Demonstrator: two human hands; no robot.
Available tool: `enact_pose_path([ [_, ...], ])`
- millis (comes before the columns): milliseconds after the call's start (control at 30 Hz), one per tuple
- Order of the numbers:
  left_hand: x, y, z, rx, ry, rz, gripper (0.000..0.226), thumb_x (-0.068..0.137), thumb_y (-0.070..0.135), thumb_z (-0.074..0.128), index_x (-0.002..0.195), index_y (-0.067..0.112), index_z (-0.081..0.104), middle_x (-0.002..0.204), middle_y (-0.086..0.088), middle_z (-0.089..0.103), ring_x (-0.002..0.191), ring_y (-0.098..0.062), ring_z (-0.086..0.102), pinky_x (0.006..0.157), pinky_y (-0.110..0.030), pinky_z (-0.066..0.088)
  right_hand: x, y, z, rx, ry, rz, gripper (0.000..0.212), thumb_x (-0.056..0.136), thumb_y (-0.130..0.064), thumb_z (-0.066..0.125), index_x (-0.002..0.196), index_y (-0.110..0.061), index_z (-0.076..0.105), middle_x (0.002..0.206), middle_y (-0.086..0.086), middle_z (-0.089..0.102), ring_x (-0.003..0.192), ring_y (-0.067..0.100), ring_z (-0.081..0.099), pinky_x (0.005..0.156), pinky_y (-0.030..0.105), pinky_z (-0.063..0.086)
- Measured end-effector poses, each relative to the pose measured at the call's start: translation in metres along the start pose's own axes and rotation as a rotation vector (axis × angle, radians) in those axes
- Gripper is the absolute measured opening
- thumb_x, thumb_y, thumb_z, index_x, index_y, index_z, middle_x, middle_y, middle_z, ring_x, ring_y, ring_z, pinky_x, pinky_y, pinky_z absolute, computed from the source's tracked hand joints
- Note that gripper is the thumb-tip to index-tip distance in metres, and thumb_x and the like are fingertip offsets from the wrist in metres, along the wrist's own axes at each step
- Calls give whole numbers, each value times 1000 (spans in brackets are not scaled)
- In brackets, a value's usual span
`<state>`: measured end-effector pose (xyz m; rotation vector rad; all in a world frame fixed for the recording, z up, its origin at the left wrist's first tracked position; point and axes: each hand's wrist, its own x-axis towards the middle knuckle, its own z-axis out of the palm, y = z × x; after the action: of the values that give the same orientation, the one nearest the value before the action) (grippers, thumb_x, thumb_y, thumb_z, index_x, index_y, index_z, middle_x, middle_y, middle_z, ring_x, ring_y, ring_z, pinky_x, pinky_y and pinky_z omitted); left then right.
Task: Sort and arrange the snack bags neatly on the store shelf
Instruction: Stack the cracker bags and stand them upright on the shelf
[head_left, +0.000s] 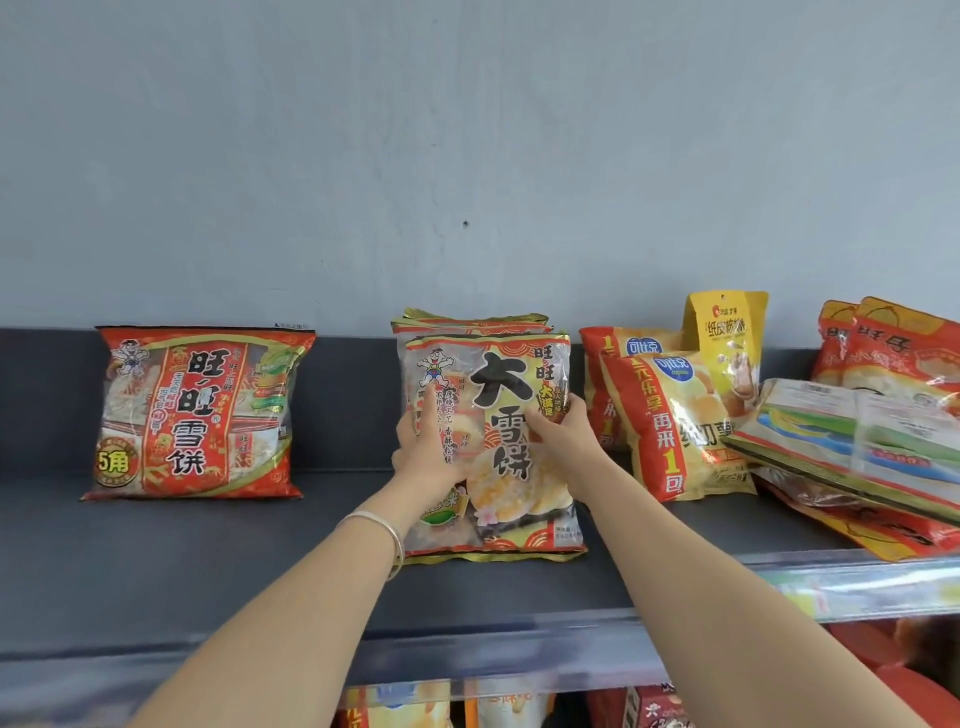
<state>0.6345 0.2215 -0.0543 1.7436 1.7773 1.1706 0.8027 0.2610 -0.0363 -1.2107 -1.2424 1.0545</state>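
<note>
A large rice-cracker bag (511, 384) with big black characters stands upright in the middle of the dark grey shelf (208, 561), in front of two or three similar bags (467, 318). My left hand (428, 449) lies flat against the bag's front left, fingers straight and pointing up. At the bag's right edge, my right hand (563, 428) holds it with the thumb on the front and the fingers curled round the side. A red rice-cracker bag (197, 410) stands alone at the left.
Right of the middle stack stand two orange-yellow chip bags (670, 431) and a yellow pouch (727, 343). Flat packs (852, 441) lie piled at the far right, with red bags (893, 343) behind them. A lower shelf with more snacks (498, 706) shows below the front rail.
</note>
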Motion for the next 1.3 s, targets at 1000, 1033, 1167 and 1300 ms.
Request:
enact_pose_path([
  [1000, -14, 127, 133, 216, 120, 458, 60, 89, 25, 60, 143, 22, 32, 143, -3, 34, 132, -20, 34, 106, -32, 32, -10, -25, -165, -1060, 246, -561, 45, 96, -27, 48, 139, -17, 42, 136, 10, 45, 121, 34, 47, 92, 41, 42],
  [1033, -14, 132, 142, 198, 116, 415, 62, 89, 26, 61, 143, 23, 30, 144, -2, 32, 132, -20, 35, 104, -34, 35, -7, -26, -177, -1060, 249, -547, 44, 96, -26, 47, 139, -17, 42, 134, 10, 45, 119, 34, 47, 90, 40, 43],
  [1167, -13, 147, 170, 162, 123, 309, 73, 87, 26, 64, 146, 27, 21, 147, -5, 25, 131, -24, 36, 104, -40, 39, 9, -25, -210, -1173, 197, -429, 43, 94, -24, 43, 137, -19, 41, 129, 13, 51, 116, 36, 50, 89, 43, 43],
  [1300, -7, 160, 186, 56, 104, 183, 92, 83, 28, 68, 148, 32, 3, 147, -7, 20, 131, -25, 37, 104, -42, 39, 16, -25, -222, -1190, 107, -341, 52, 93, -38, 38, 143, -26, 27, 123, 12, 61, 119, 34, 52, 101, 49, 32],
])
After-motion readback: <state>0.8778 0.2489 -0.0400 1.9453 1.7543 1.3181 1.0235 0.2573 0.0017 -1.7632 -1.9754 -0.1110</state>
